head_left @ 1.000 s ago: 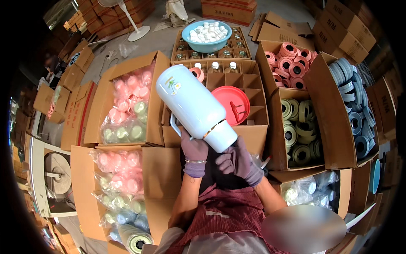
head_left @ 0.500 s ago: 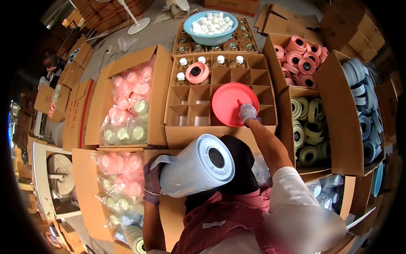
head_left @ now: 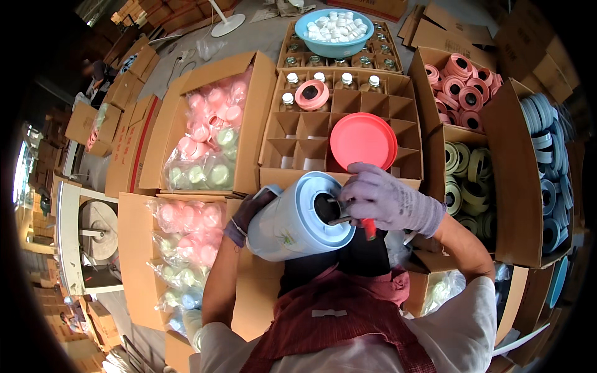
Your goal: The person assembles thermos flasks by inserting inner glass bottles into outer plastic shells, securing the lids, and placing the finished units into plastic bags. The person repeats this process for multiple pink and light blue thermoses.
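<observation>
My left hand (head_left: pixel 250 214), in a dark glove, is wrapped round the handle of a light-blue plastic jug (head_left: pixel 277 227). The jug is tilted, its round top turned up and to the right, with a dark opening in the middle. My right hand (head_left: pixel 388 199), in a pale purple glove, grips a red-handled metal tool (head_left: pixel 369 229). Its metal end reaches the rim of the dark opening; fingers partly hide the tool, so its exact kind is unclear. Just beyond that hand, a round pink-red lid or dish (head_left: pixel 363 142) rests on a divided carton (head_left: pixel 342 179).
White-capped bottles (head_left: pixel 346 81) and a pink ring-shaped lid (head_left: pixel 311 94) occupy the carton's far side. Behind stands a blue basin (head_left: pixel 333 48) of white caps. Boxes of pink (head_left: pixel 471 98), green (head_left: pixel 453 195) and blue rings (head_left: pixel 549 199) are at right; bagged pink and green parts (head_left: pixel 211 127) at left.
My right hand has come back from the pink-red lid to the jug's top, bringing the red-handled tool. The jug has tilted more toward the right, still held by my left hand. The view has shifted slightly.
</observation>
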The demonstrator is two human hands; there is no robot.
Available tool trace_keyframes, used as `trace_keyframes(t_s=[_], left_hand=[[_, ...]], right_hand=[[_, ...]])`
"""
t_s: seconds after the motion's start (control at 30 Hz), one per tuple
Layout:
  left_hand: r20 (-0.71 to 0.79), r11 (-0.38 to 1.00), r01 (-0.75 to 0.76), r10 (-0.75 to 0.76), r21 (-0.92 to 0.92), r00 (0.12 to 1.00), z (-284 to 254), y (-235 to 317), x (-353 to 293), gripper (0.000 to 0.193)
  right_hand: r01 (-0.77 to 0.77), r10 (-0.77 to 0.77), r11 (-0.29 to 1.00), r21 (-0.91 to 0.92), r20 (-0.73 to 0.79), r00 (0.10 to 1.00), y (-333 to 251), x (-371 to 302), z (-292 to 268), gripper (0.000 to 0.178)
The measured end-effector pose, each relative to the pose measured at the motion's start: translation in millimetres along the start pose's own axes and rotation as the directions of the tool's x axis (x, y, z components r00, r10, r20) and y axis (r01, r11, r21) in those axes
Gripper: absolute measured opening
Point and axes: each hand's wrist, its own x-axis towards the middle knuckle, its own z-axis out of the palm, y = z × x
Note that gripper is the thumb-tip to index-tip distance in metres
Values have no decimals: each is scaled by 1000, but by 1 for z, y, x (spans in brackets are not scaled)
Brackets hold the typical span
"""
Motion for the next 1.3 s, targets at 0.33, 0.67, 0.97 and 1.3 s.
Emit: trace_keyframes(t_s=[0.33, 0.67, 0.97, 1.3], left_hand=[[-423, 994, -42, -6, -104, 906, 19, 68, -36, 19], [-654, 955, -89, 261, 283, 710, -22, 90, -8, 21], [379, 498, -800, 706, 334, 598, 126, 146, 30, 27], [31, 470, -658, 800, 588, 599, 141, 76, -18, 37]], right_hand=[[-712, 766, 566, 415, 54, 640, -44, -15, 37, 31], [-750, 946, 153, 644, 125, 300, 27, -53, 49, 40], [-917, 868, 163, 364, -496, -43, 147, -177, 126, 50], [-606, 282, 363, 708, -704, -652, -206, -410, 40, 16]])
